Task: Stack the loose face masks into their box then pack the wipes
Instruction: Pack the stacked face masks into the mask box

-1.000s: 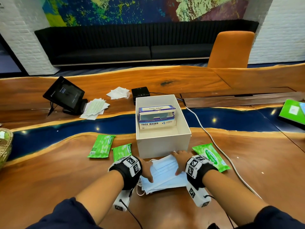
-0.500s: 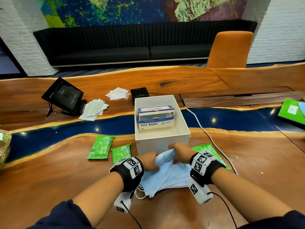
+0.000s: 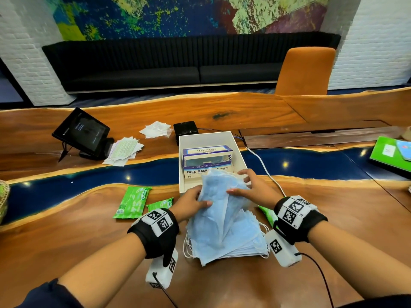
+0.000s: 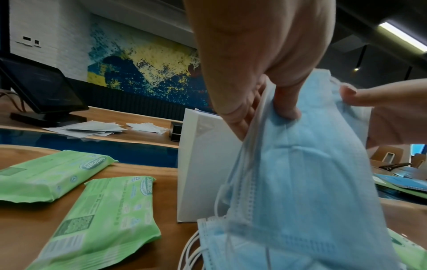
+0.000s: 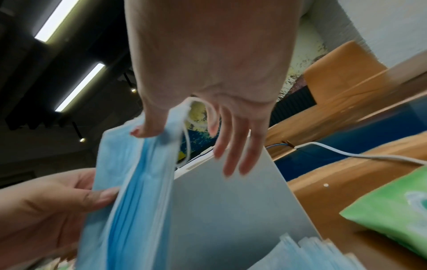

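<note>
Early in the task, by my read. Both hands hold a bunch of masks (image 3: 222,192) lifted off the pile (image 3: 229,243), which lies on the table (image 3: 66,252) just near of the white box (image 3: 189,138). Left hand (image 3: 191,202) pinches the bunch's left edge, thumb on front & fingers behind (clear in left wrist view). Right hand (image 3: 253,187) pinches the top right edge w/ thumb; its other fingers are spread fairly straight toward the white box.

Bunch is raised & tilted, top edge at about the white box's near wall, bottom edge touching the pile. Not in yet.

Mask carton (image 3: 208,162) stands inside the white box at its far end, opening facing near; some blue shows in the opening, so it may be partly filled, can't tell how much.

Left to do:
- get this bunch into the carton
- rest of pile, a fair stack w/ ear loops trailing at left
- all wipes: 3 green packs on the table, none packed. Pack 1 (image 3: 132,202) far left, pack 2 (image 3: 160,204) just by the left wrist, pack 3 (image 5: 388,213) right of the pile, mostly hidden in head view.

Roughly: masks step underway, wipes step not begun.
</note>
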Action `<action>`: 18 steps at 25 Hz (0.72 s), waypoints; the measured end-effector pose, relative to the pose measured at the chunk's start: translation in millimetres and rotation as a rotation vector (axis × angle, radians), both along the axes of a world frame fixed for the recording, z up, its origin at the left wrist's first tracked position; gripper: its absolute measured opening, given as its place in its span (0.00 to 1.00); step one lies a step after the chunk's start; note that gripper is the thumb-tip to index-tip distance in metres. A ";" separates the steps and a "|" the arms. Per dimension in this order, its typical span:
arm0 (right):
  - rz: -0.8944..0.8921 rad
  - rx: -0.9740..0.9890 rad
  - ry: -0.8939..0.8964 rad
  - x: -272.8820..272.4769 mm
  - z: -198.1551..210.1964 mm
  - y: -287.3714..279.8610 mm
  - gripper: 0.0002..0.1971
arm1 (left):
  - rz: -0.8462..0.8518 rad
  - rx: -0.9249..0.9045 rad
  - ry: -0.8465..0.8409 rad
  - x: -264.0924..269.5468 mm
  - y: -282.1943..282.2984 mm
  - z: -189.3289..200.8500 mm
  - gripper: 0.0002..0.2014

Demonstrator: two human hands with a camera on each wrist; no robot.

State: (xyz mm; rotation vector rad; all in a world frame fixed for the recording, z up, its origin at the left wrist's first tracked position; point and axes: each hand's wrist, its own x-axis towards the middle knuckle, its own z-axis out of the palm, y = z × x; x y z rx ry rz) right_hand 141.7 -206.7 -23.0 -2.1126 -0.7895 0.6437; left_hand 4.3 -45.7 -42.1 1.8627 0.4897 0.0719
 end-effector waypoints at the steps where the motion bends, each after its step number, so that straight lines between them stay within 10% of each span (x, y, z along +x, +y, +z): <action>1: 0.016 -0.011 0.100 0.8 -0.2 -1.8 0.30 | 0.034 -0.066 -0.046 -1.1 -0.8 2.7 0.20; 7: 0.164 0.033 0.427 -8.2 8.8 2.6 0.14 | 0.033 -0.230 -0.173 5.9 -19.7 11.5 0.29; 18: 0.083 0.177 0.171 -14.1 -18.7 10.4 0.20 | 0.119 -0.051 -0.235 8.1 -26.7 0.2 0.25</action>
